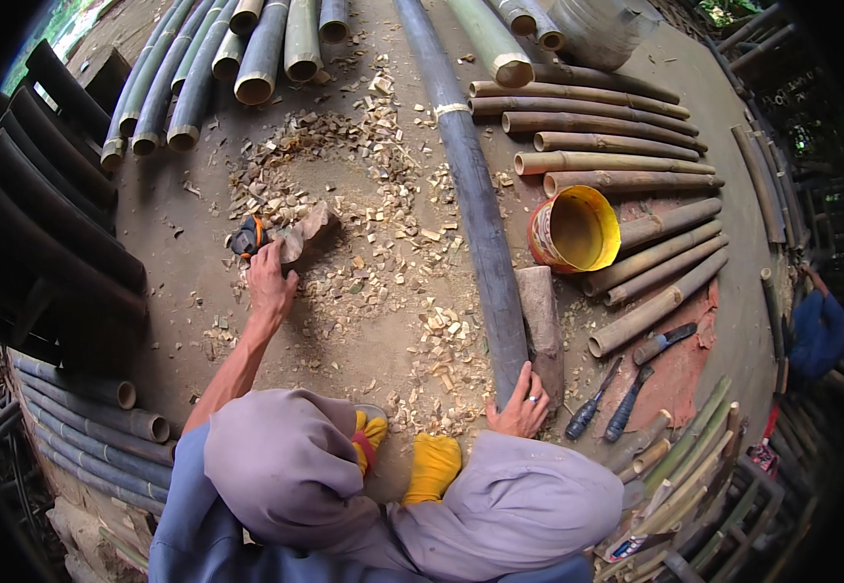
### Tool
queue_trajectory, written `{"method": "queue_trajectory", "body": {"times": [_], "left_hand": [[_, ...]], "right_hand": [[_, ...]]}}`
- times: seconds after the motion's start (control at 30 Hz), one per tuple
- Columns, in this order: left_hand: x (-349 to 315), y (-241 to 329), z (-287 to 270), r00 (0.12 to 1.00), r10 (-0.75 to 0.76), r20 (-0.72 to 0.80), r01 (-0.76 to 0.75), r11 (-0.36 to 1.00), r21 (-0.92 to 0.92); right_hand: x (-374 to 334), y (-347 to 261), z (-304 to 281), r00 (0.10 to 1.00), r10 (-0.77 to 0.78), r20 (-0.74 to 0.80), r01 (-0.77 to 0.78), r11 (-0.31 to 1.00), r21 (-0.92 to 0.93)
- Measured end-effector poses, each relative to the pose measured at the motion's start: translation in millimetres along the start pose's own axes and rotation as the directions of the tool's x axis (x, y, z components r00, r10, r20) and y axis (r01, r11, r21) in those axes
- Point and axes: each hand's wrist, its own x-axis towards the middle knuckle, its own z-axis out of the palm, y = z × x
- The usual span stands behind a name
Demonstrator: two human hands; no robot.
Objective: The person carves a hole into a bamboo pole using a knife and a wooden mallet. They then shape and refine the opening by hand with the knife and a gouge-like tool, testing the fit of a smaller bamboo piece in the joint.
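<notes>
My left hand (271, 282) reaches forward to the ground, its fingers closed at the near edge of a black and orange tape measure (245, 239). A rough brown wood block (305, 232) lies right beside it. At the near end of a long dark bamboo pole (485, 228), my right hand (520, 406) grips with the thumb on the left side and the fingers on the right. A ring shows on one finger. The pole runs away from me along the ground, and a short thick log (540, 330) lies against its right side.
Wood chips (383, 204) litter the ground. A yellow-red bucket (577, 231) stands by cut bamboo lengths (626, 162). Chisel-like tools (628, 403) lie at right. More bamboo poles (257, 83) lie far left, dark curved pieces (63, 214) at left. Another person's blue clothing (818, 335) shows far right.
</notes>
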Motion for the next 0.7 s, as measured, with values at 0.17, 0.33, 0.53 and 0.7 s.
{"method": "queue_trajectory", "body": {"times": [0.17,0.33,0.53,0.7], "left_hand": [[-15.2,46.2,5.6,0.997,0.079,0.001,-0.077,0.978,-0.195],[-44.9,101.4,27.9,0.950,0.251,0.185,-0.173,0.918,-0.355],[-24.6,115.9,56.1,0.916,0.372,0.151,-0.311,0.895,-0.320],[-2.8,124.5,57.6,0.886,0.417,0.201,-0.346,0.885,-0.312]], "right_hand": [[15.2,2.1,17.8,0.997,0.076,-0.005,-0.076,0.995,-0.064],[23.1,24.4,-24.6,0.942,-0.020,0.336,-0.124,0.908,0.401],[-14.2,42.1,-25.3,0.920,-0.142,0.366,-0.110,0.800,0.589],[-14.8,39.6,-20.3,0.933,-0.089,0.348,-0.120,0.837,0.534]]}}
